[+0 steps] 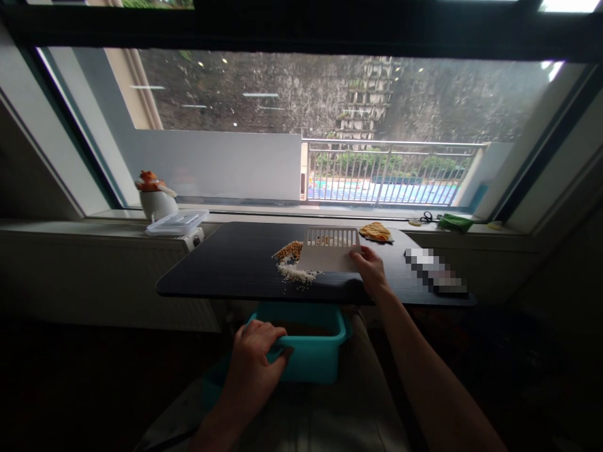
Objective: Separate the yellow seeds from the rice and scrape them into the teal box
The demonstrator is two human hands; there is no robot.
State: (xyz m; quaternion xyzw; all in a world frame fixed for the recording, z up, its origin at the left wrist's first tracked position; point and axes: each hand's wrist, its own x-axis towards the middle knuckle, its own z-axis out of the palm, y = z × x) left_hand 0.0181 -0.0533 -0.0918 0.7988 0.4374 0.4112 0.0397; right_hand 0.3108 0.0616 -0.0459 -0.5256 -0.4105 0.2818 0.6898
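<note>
My right hand (370, 267) grips the edge of a flat, pale scraper (325, 258) with a row of slots along its far side. It is held over the dark table (221, 257). Partly behind it lie a heap of yellow-brown beans or kernels (288, 250) and a spread of white grains (296, 272). My left hand (259, 342) is closed on the rim of a turquoise plastic bin (311, 358), which rests at my lap below the table's near edge. The bin's contents are dark and cannot be made out.
A folded orange-yellow cloth (375, 231) lies at the table's back right; a blurred-out object (436, 271) is at its right end. On the sill stand a white pot-like figure (157, 202), a clear plastic lid (178, 221), black scissors (426, 217) and a green cloth (455, 222).
</note>
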